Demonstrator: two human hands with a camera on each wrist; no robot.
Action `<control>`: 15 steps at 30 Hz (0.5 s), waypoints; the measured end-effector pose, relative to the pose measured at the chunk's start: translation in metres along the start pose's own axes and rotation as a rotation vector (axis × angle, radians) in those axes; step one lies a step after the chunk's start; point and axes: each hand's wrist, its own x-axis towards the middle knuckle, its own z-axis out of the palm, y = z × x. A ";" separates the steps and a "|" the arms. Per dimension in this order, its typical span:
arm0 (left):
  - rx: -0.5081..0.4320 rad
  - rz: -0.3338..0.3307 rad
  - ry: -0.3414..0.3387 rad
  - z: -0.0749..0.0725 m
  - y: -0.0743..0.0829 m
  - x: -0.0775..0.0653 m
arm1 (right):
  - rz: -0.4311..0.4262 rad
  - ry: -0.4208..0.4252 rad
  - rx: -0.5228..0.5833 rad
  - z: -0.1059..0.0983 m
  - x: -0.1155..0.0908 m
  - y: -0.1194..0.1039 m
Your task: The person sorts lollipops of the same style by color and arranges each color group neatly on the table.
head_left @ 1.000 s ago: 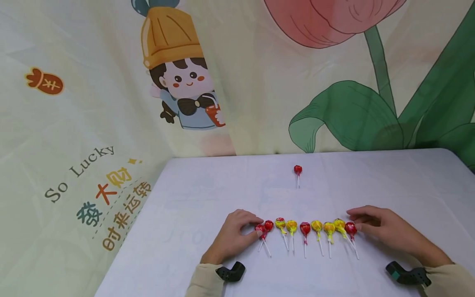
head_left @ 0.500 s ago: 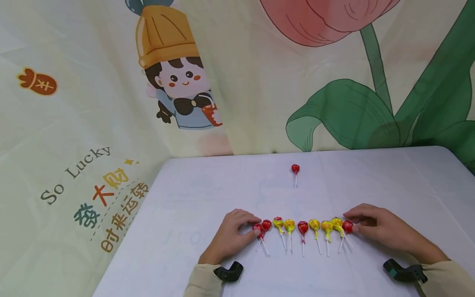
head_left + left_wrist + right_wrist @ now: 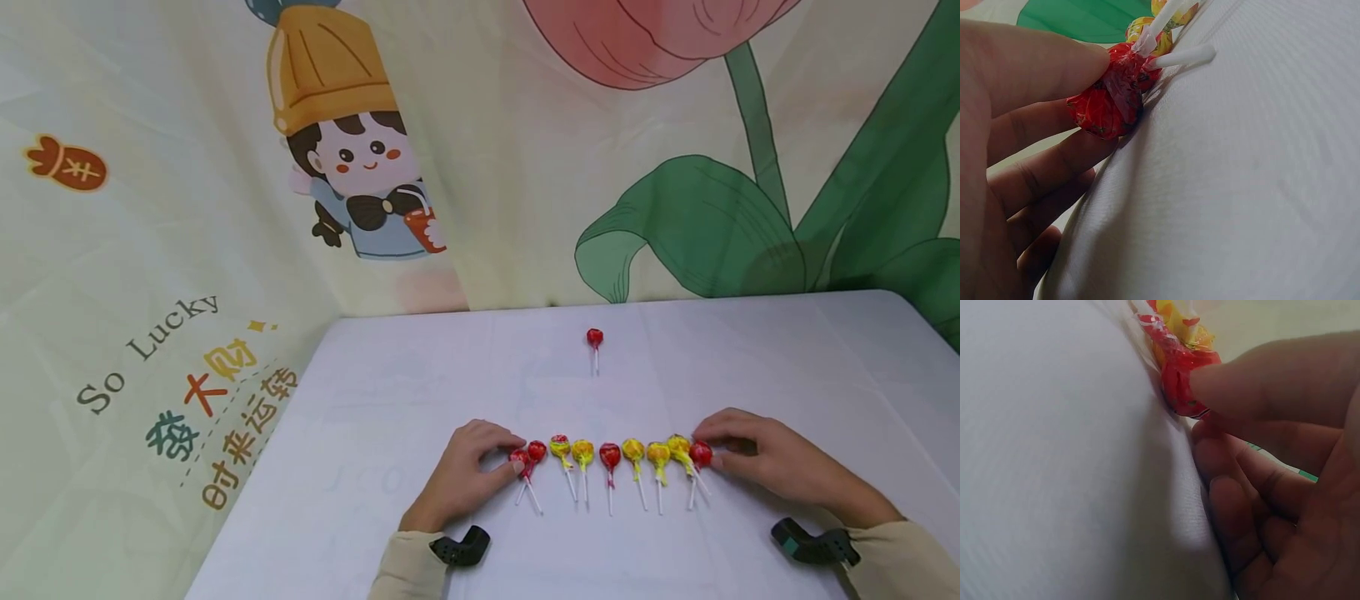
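Observation:
In the head view my left hand (image 3: pixel 461 471) pinches the leftmost red lollipop (image 3: pixel 518 457), which lies against a second red lollipop (image 3: pixel 537 451). Up close in the left wrist view, the thumb presses that red wrapper (image 3: pixel 1107 112) with fingertips behind it. My right hand (image 3: pixel 776 458) pinches the red lollipop (image 3: pixel 702 454) at the row's right end. This one touches a yellow lollipop (image 3: pixel 678 446), and their sticks cross. Thumb and fingertips bear on its red wrapper (image 3: pixel 1179 378) in the right wrist view. Between the hands, several yellow lollipops and a red lollipop (image 3: pixel 610 455) lie in a row.
Farther back on the white-covered table (image 3: pixel 420 375) lies a single red lollipop (image 3: pixel 595 337). A printed cloth backdrop (image 3: pixel 495 167) rises behind the table's rear edge. Black wrist cameras sit at both cuffs, the left camera (image 3: pixel 461 547) and the right camera (image 3: pixel 813 542).
The right-end red lollipop's stick has swung left and now crosses the yellow one's stick. The head view has shifted slightly. The left hand keeps its hold.

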 end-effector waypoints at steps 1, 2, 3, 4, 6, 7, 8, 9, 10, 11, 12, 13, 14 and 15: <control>0.003 0.004 0.002 0.000 0.000 0.000 | 0.000 -0.001 0.000 0.000 0.000 0.000; 0.003 0.009 0.003 0.000 0.000 0.000 | 0.001 -0.002 -0.001 0.000 0.001 0.000; 0.003 0.013 0.005 0.000 -0.001 0.001 | 0.003 -0.002 -0.002 0.001 0.001 -0.001; 0.004 0.019 0.006 0.000 -0.001 0.001 | 0.004 -0.001 -0.003 0.001 0.001 -0.001; 0.004 0.031 0.010 0.000 -0.001 0.001 | 0.005 0.002 -0.006 0.001 0.001 -0.001; 0.004 0.035 0.012 0.000 -0.001 0.001 | 0.005 0.004 -0.009 0.002 0.002 -0.001; 0.003 0.039 0.012 0.000 -0.001 0.001 | 0.006 0.005 -0.011 0.002 0.002 0.000; 0.003 0.039 0.013 0.000 -0.001 0.001 | 0.007 0.006 -0.012 0.002 0.001 0.000; 0.004 0.039 0.013 0.001 -0.001 0.001 | 0.008 0.006 -0.012 0.002 0.001 0.000; 0.003 0.037 0.013 0.001 -0.001 0.001 | 0.009 0.006 -0.011 0.003 0.001 0.000; 0.003 0.033 0.013 0.001 -0.001 0.001 | 0.009 0.005 -0.011 0.003 0.001 0.000; 0.002 0.028 0.011 0.001 -0.001 0.001 | 0.010 0.004 -0.010 0.002 0.001 0.001; 0.001 0.024 0.010 0.001 -0.001 0.001 | 0.011 0.002 -0.007 0.002 0.001 0.001; 0.000 0.022 0.010 0.001 -0.001 0.001 | 0.012 -0.001 -0.005 0.002 0.001 0.001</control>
